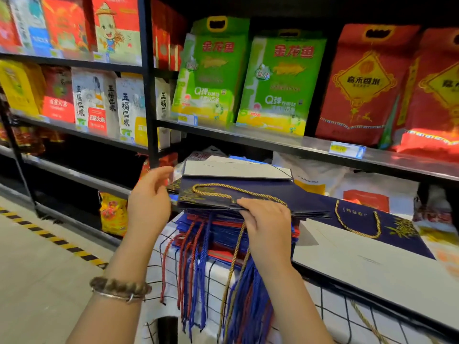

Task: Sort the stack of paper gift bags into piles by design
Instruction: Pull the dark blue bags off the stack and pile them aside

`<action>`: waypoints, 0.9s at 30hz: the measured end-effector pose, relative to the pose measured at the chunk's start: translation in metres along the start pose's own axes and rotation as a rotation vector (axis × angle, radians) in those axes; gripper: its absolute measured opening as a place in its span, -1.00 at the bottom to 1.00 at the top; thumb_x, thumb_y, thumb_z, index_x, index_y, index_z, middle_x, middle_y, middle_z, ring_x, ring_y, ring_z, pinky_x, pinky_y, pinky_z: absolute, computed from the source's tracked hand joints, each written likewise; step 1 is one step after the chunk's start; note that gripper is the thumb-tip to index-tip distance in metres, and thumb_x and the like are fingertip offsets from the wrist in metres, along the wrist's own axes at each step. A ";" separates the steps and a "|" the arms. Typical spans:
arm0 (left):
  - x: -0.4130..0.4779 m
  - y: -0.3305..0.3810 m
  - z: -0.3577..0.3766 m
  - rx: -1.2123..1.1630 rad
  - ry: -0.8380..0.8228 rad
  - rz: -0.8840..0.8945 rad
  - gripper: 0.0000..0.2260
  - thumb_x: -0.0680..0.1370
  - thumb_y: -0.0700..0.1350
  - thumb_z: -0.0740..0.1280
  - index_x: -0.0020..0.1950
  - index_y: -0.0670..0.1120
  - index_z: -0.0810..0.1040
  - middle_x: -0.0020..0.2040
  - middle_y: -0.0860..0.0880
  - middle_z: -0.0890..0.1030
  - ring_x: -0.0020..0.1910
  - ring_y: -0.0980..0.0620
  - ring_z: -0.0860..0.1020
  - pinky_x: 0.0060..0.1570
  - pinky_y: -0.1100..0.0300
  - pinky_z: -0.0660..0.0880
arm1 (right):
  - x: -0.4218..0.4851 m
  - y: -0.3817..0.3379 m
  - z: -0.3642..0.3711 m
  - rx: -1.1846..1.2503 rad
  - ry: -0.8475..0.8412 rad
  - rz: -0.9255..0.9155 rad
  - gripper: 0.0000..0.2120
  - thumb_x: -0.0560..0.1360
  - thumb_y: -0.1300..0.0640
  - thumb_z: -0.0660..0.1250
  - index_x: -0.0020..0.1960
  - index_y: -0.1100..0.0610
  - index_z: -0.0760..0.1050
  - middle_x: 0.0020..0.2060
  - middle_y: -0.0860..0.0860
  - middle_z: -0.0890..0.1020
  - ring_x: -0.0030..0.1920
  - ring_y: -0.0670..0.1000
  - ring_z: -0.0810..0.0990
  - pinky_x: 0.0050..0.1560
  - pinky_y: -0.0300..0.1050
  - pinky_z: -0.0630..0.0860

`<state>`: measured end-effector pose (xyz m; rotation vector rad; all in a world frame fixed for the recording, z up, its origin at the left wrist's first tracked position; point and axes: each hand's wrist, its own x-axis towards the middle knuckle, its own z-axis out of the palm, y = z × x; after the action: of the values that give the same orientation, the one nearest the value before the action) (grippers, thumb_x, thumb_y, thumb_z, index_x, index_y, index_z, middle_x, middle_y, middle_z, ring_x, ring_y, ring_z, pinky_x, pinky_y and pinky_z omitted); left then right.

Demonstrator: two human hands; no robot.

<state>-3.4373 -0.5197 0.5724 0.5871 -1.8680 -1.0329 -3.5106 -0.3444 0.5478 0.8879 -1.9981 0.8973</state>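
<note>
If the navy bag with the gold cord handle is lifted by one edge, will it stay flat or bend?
The navy bag is folded flat, so probably light and fairly stiff, though it may sag. Its gold cord handle lies loose and would likely dangle.

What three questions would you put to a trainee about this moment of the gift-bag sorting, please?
1. Multiple choice: what colour is the rope handle on the navy bag whose edge the right hand grips? A red, B gold, C white.
2. True or false: the left hand is curled round that rope handle.
3. Fill in the missing word: the cords hanging from the stack beneath are red and ____.

Key: 1 B. 2 False: its fingers are relaxed beside the bag's left edge. 3 blue.
</note>
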 end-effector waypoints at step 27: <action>0.065 0.147 -0.017 -0.561 -0.220 0.208 -0.92 0.53 -0.13 0.36 -0.08 0.07 0.54 -0.18 0.21 0.65 -0.17 0.27 0.63 -0.24 0.38 0.52 | 0.084 0.074 -0.071 0.681 0.206 0.582 -0.62 0.42 0.23 0.42 0.19 0.18 0.40 0.07 0.02 0.59 0.02 -0.09 0.57 0.09 -0.16 0.52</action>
<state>-3.4514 -0.4954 0.7313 -0.0503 -1.6660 -1.4438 -3.5855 -0.2723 0.6299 0.5065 -1.7995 1.9878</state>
